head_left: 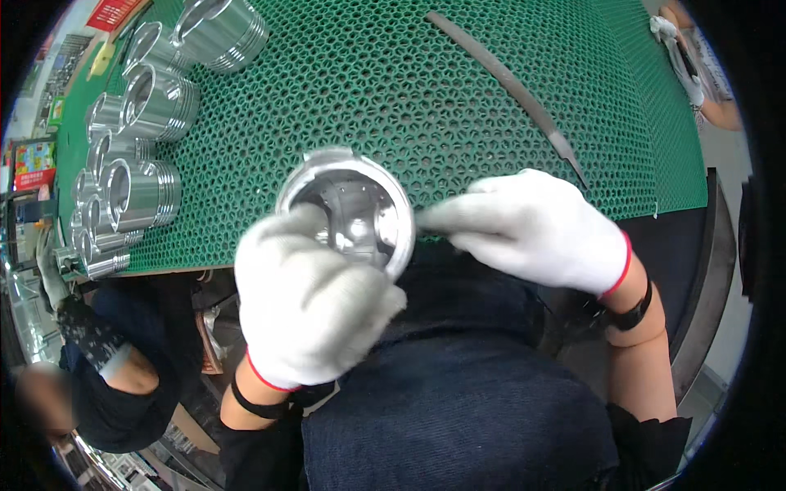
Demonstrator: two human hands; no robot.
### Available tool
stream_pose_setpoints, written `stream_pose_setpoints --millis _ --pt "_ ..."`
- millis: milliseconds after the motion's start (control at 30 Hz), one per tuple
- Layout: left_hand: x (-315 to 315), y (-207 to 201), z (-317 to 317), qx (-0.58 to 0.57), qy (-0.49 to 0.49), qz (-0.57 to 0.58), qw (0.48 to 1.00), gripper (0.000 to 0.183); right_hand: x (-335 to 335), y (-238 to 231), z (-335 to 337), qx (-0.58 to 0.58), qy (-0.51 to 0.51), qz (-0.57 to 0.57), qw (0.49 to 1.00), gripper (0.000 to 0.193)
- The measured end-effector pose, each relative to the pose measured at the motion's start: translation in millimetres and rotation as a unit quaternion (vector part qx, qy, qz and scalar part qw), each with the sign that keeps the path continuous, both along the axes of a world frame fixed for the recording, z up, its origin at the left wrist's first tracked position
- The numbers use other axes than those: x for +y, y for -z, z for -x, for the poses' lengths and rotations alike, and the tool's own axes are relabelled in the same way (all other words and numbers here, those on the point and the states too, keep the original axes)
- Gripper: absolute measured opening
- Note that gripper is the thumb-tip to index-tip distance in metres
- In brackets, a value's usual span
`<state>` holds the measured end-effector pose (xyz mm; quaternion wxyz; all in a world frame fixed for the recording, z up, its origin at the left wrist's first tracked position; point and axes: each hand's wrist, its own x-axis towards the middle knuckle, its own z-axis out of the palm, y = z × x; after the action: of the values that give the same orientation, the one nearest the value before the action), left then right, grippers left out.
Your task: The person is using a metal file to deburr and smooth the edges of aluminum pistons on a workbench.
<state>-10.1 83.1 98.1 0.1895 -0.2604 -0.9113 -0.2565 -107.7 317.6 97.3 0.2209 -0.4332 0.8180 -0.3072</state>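
Note:
My left hand, in a white glove with a red cuff, grips a shiny metal piston by its lower rim, open end facing me. It is held over the near edge of the table with the green honeycomb mat. My right hand, also gloved, points its fingers leftward at the piston's right rim and touches it or nearly so. Whether those fingers pinch something small is not visible.
Several more metal pistons lie in rows at the mat's left. A long thin metal strip lies diagonally on the mat at the right. Another person sits at my lower left. A gloved hand of someone else shows at the far right.

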Motion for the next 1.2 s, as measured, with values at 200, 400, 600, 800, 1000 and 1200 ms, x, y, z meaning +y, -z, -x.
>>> stream_pose_setpoints --millis 200,400,600,800,1000,1200 --pt "-10 -5 -10 0.044 -0.113 -0.017 0.992 0.04 23 12 -1 -0.337 0.237 0.062 0.909 0.035" --pt "-1 -18 -2 0.065 -0.007 -0.01 0.998 0.039 30 1 -11 -0.331 0.248 0.104 0.904 0.037" --pt "-23 -13 18 0.035 -0.034 0.152 0.987 0.029 30 -5 -2 -0.141 0.208 0.306 0.918 0.037" --pt "-1 0 34 0.005 -0.068 0.088 0.994 0.028 18 31 8 0.395 0.091 0.034 0.913 0.034" --pt "25 -24 38 -0.008 -0.007 0.163 0.987 0.031 22 13 6 0.095 0.074 0.111 0.987 0.032" --pt "2 -54 73 -0.136 0.166 0.336 0.917 0.03 43 11 12 -0.337 0.294 0.125 0.886 0.038"
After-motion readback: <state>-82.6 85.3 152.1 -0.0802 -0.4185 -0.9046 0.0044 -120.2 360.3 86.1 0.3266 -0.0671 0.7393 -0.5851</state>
